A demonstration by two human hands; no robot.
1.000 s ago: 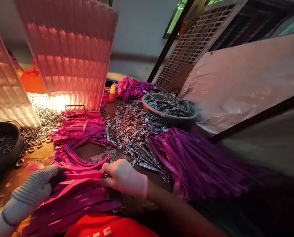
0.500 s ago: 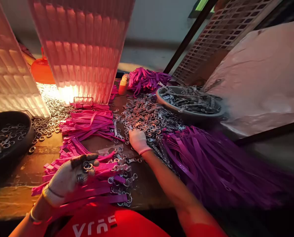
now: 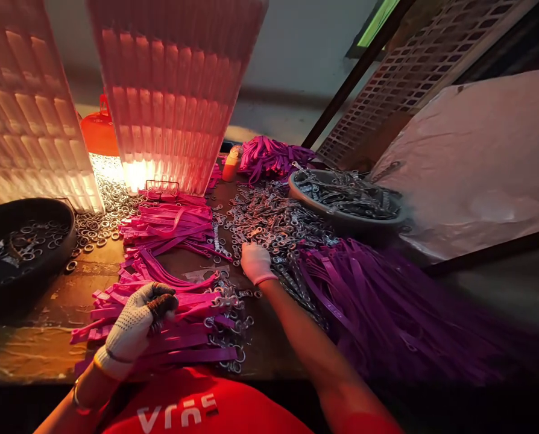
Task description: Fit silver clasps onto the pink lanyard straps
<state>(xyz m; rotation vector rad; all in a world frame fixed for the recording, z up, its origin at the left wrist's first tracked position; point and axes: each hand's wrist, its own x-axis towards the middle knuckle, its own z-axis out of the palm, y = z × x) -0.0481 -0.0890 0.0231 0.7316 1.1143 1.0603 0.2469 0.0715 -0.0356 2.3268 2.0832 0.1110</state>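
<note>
My left hand [image 3: 136, 322], in a white dotted glove with dark, soiled fingertips, is curled closed above a spread of pink straps [image 3: 183, 340]. The metal rings it held a moment ago are now hidden in its fingers. Those straps carry metal snap hooks and rings [image 3: 240, 355] on their right ends. My right hand [image 3: 257, 264], gloved in white, is closed at the left edge of a heap of metal snap hooks [image 3: 278, 217]. Whatever its fingertips grip is hidden. Purple straps [image 3: 364, 295] lie in a long bundle right of that hand.
A black basin with metal rings [image 3: 68, 241] stands at left, near loose rings [image 3: 100, 226] under an orange lamp [image 3: 100, 132]. Ribbed translucent panels [image 3: 170, 108] rise behind. A grey basin [image 3: 319, 208] holds more metal hooks. A small bottle [image 3: 231, 166] stands by purple straps [image 3: 269, 157].
My left hand's fingers have curled over the metal rings, which no longer show. My right hand stays at the snap-hook heap. The whole view has shifted slightly.
</note>
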